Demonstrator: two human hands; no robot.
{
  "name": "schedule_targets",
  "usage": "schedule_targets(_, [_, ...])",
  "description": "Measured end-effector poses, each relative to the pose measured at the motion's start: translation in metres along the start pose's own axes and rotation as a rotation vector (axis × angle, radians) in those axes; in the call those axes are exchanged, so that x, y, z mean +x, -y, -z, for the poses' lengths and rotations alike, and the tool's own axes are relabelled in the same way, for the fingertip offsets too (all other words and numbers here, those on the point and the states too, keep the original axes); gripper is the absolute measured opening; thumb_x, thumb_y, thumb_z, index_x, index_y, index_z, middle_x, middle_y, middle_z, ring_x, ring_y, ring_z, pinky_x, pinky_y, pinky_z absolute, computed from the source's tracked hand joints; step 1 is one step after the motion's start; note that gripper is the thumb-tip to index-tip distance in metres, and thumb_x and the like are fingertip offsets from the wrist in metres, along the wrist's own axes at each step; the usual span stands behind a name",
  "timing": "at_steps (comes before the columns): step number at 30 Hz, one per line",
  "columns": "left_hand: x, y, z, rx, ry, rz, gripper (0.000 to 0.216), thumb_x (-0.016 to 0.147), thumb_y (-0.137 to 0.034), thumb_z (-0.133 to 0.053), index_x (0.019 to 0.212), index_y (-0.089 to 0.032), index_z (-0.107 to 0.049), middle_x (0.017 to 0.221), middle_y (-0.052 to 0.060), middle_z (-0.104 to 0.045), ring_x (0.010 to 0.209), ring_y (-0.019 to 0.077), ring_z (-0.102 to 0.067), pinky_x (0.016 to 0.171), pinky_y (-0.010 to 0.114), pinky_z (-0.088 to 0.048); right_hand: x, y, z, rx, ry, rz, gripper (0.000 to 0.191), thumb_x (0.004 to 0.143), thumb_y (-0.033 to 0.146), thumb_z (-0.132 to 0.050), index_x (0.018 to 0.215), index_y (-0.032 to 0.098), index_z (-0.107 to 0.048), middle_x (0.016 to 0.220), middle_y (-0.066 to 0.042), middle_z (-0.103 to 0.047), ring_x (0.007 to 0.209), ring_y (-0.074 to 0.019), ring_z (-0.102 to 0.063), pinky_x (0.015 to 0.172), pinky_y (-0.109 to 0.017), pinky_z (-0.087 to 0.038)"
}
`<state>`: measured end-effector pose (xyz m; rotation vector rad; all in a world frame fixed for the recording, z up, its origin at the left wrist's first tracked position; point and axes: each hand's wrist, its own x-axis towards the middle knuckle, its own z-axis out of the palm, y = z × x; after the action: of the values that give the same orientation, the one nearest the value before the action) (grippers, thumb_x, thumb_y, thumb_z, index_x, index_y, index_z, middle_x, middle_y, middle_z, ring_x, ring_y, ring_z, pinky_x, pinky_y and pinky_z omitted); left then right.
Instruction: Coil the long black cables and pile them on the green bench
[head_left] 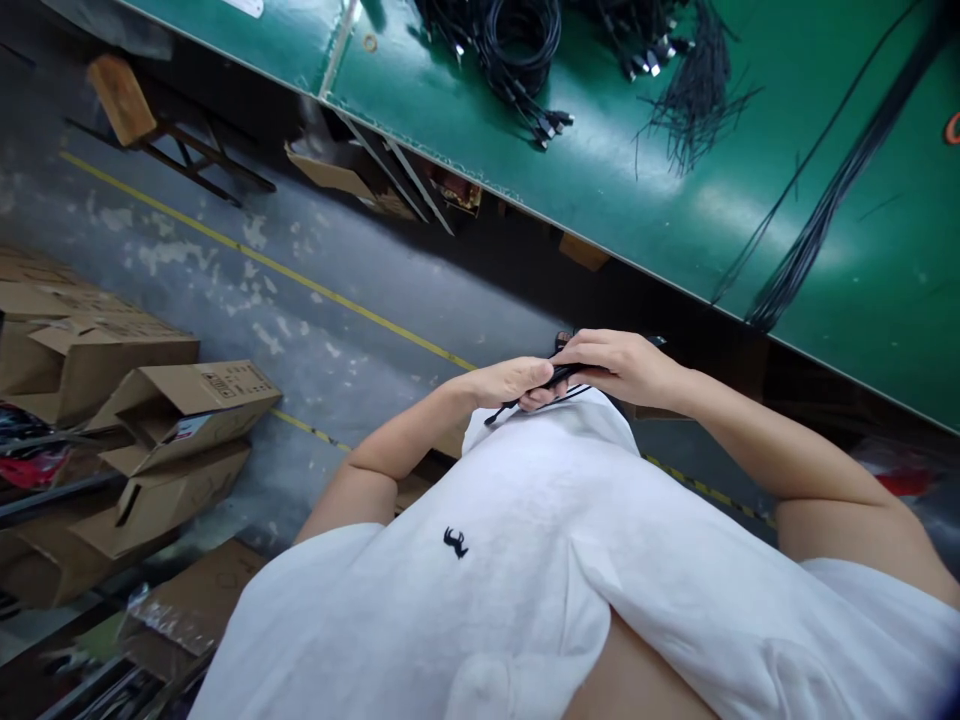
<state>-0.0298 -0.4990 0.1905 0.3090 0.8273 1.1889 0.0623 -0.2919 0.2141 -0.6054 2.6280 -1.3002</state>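
Note:
My left hand [514, 382] and my right hand [619, 365] meet in front of my white shirt, just below the edge of the green table [600, 180]. Both are closed around a thin black cable [551, 380], whose loose end sticks out to the left under my left fingers. On the table top lie a coil of black cables [521, 45] with plugs, a bundle of thin black ties [694, 95], and long black wires [817, 215] running to the right.
Several open cardboard boxes [172, 410] are stacked on the grey floor at the left. A yellow floor line [277, 268] runs diagonally. A wooden stool [124, 100] stands at the far left near the table, with more boxes under the table.

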Motion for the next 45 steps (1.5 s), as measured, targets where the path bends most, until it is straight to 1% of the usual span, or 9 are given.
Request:
schedule_targets(7, [-0.003,-0.018,0.002,-0.079,-0.076,-0.039,0.048,0.078,-0.057,-0.074,0.092,-0.014,-0.058,0.062,-0.003,-0.044,0.05,0.0075,-0.04,0.047,0.023,-0.032,0.03,-0.022,0.025,0.184,0.013,0.152,0.026,0.099,0.039,-0.053,0.111,0.021,-0.069,0.1,-0.007,-0.068,0.093,-0.0171,-0.065,0.082,-0.029,-0.051])
schedule_targets(11, [0.0,-0.038,-0.006,-0.002,-0.3,-0.068,0.045,0.086,-0.061,-0.058,0.088,-0.016,-0.053,0.057,-0.008,-0.031,0.045,0.0056,-0.024,0.044,0.022,-0.021,0.046,-0.037,0.039,-0.116,0.128,0.231,0.038,0.105,0.036,-0.035,0.118,0.015,-0.064,0.1,-0.012,-0.066,0.087,-0.0193,-0.06,0.075,-0.032,-0.048])
schedule_targets(15, [0.004,-0.064,-0.015,0.516,-0.548,-0.028,0.036,0.094,-0.055,-0.041,0.086,-0.02,-0.048,0.063,-0.003,-0.046,0.055,0.0122,-0.043,0.057,0.026,-0.034,0.054,-0.047,0.043,-0.353,0.186,0.238,0.046,0.107,0.031,-0.021,0.12,0.011,-0.06,0.092,-0.013,-0.063,0.077,-0.0211,-0.054,0.073,-0.037,-0.043])
schedule_targets(19, [0.02,-0.069,-0.011,0.928,-0.732,0.145,0.028,0.091,-0.047,-0.042,0.078,-0.023,-0.04,0.068,-0.001,-0.052,0.062,0.0168,-0.048,0.061,0.029,-0.032,0.055,-0.086,0.049,-0.1,0.178,0.208,0.044,0.105,0.046,-0.033,0.117,0.014,-0.061,0.107,-0.013,-0.065,0.095,-0.0222,-0.058,0.086,-0.038,-0.046])
schedule_targets(22, [0.034,-0.058,-0.005,0.826,-0.838,0.199,0.029,0.093,-0.047,-0.037,0.076,-0.023,-0.039,0.066,-0.002,-0.051,0.062,0.0166,-0.049,0.062,0.028,-0.034,0.046,-0.155,0.071,0.095,0.04,-0.081,0.035,0.101,0.045,-0.044,0.108,0.018,-0.064,0.109,-0.009,-0.067,0.099,-0.0203,-0.06,0.089,-0.034,-0.048])
schedule_targets(26, [0.042,-0.045,-0.001,0.607,-1.047,0.188,0.032,0.093,-0.051,-0.039,0.078,-0.023,-0.041,0.068,-0.004,-0.052,0.063,0.0142,-0.048,0.061,0.026,-0.037,0.024,-0.272,0.116,-0.163,-0.418,-0.785,0.022,0.094,0.026,-0.045,0.093,0.017,-0.065,0.097,-0.01,-0.067,0.094,-0.0221,-0.06,0.092,-0.038,-0.047])
schedule_targets(28, [0.045,-0.044,-0.003,0.553,-1.112,0.193,0.034,0.092,-0.053,-0.042,0.076,-0.023,-0.04,0.068,-0.004,-0.052,0.062,0.0134,-0.046,0.06,0.025,-0.037,0.015,-0.318,0.133,-0.295,-0.491,-0.918,0.021,0.09,0.022,-0.047,0.1,0.016,-0.065,0.104,-0.013,-0.065,0.098,-0.0231,-0.059,0.095,-0.04,-0.045])
schedule_targets(31, [0.051,-0.05,-0.01,0.499,-1.189,0.187,0.034,0.093,-0.05,-0.043,0.074,-0.022,-0.038,0.066,-0.004,-0.049,0.061,0.0126,-0.044,0.058,0.024,-0.035,0.012,-0.357,0.142,-0.387,-0.363,-0.875,0.023,0.089,0.022,-0.049,0.106,0.016,-0.064,0.115,-0.014,-0.061,0.102,-0.0229,-0.057,0.096,-0.039,-0.045])
schedule_targets(45, [0.103,-0.079,-0.007,0.183,-1.215,-0.09,0.032,0.091,-0.047,-0.051,0.076,-0.02,-0.042,0.062,-0.006,-0.043,0.053,0.0069,-0.036,0.049,0.019,-0.028,0.004,-0.369,0.15,-0.585,-0.015,-0.706,0.029,0.099,0.025,-0.039,0.112,0.013,-0.062,0.119,-0.019,-0.057,0.112,-0.0288,-0.051,0.095,-0.043,-0.04])
